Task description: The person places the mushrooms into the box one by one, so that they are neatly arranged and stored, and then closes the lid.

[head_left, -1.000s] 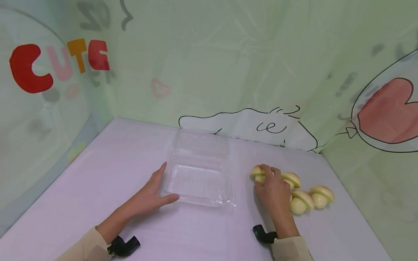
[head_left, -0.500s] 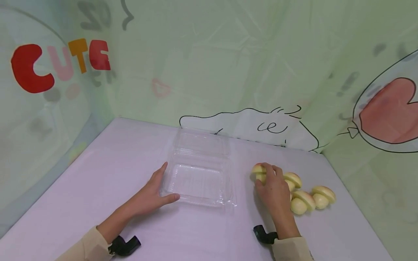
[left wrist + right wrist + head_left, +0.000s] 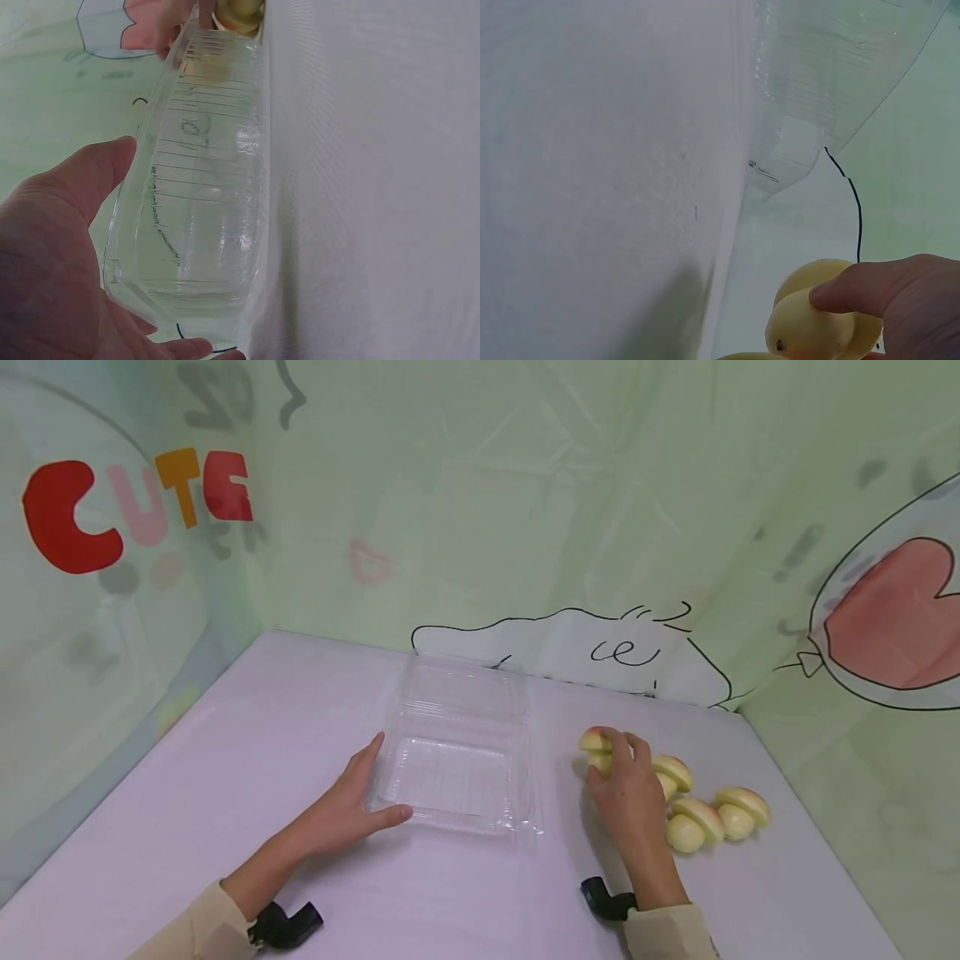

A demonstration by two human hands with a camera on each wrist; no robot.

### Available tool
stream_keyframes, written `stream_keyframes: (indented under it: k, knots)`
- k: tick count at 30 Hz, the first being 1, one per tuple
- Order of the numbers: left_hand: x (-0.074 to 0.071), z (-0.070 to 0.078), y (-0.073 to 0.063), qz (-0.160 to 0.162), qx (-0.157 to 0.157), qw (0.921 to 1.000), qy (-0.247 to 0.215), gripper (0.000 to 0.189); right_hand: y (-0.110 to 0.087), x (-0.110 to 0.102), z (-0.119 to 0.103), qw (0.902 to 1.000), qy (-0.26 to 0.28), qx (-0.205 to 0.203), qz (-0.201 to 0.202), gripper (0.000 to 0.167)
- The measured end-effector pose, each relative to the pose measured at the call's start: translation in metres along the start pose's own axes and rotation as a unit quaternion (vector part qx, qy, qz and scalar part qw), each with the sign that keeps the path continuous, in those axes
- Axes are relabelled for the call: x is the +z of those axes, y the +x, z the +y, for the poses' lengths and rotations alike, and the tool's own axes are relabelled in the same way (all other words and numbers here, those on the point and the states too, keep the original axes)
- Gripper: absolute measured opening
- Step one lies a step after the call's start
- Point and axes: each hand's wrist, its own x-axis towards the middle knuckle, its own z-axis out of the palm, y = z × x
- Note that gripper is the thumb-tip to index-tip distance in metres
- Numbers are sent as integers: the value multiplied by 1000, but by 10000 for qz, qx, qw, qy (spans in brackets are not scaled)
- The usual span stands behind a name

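Observation:
A clear plastic clamshell box (image 3: 457, 777) lies open on the table, its lid (image 3: 465, 685) folded back toward the wall. My left hand (image 3: 333, 814) is spread around the box's near left corner, with the thumb (image 3: 112, 161) at its rim in the left wrist view. To the right, my right hand (image 3: 628, 797) pinches a pale yellow mushroom-shaped piece (image 3: 596, 740) with a reddish cap. Its rounded stem (image 3: 802, 322) shows under my thumb in the right wrist view, close over the table. Part of the piece is hidden by my fingers.
Several like mushroom-shaped pieces (image 3: 696, 822) lie close together right of my right hand, one (image 3: 742, 812) farthest right. The white-covered table (image 3: 300, 693) ends at a green printed curtain (image 3: 487, 510) behind. A dark camera mount (image 3: 285, 927) sits at my left wrist.
The mushroom-shaped piece in my right hand has risen slightly, with the fingers lifting along with it. My left hand and the box have stayed where they were.

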Motion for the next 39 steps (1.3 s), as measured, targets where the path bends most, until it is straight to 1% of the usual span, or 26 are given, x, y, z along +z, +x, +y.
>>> stream_keyframes:
  k: [11,16,22,31,39]
  knots:
    - [1,0,0,0,-11,10000,16,115,-1,2,-10,9989,36,-278,368,57]
    - [1,-1,0,5,43,10000,31,115,-2,3,-14,9978,130,-436,483,55]
    - [1,-4,0,0,142,9999,5,116,-3,0,-22,9966,339,-557,502,55]
    - [0,0,1,-3,47,10000,-8,115,-1,2,-31,9942,504,-709,633,57]
    - [0,0,0,-22,-1,10000,-25,116,-1,3,-42,9940,499,-720,653,58]
